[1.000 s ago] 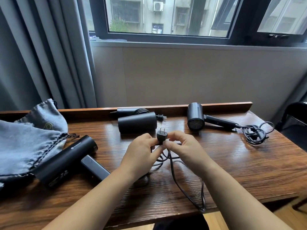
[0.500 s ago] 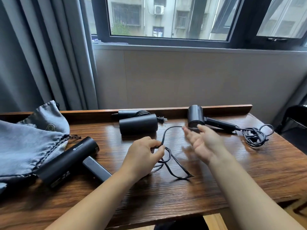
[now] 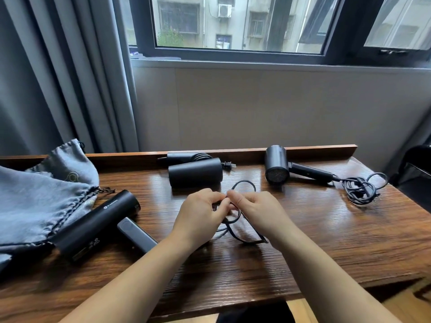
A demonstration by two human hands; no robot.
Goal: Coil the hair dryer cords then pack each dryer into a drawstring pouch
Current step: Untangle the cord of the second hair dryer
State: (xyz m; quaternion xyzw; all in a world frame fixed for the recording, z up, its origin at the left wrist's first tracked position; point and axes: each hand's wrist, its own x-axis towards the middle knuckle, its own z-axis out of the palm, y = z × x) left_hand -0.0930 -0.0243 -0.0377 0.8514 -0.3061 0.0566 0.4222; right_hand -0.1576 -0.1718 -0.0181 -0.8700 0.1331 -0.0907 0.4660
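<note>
Hands (image 3: 229,206) pinch cord (image 3: 242,183) (loop apparently rearward).

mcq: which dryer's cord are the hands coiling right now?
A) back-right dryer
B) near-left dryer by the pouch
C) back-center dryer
B: the left hand and right hand pinch a cord that runs toward the near-left dryer; the other two cords lie untouched.

Two bare forearms enter from the near edge, one at the near left and one at the near right, and narrow to slim wrists. No sleeve covers them as far as the frame shows. The left hand (image 3: 199,216) and the right hand (image 3: 261,210) are bare too: short, plain nails, smooth knuckles, no glove, ring, watch or band.
</note>
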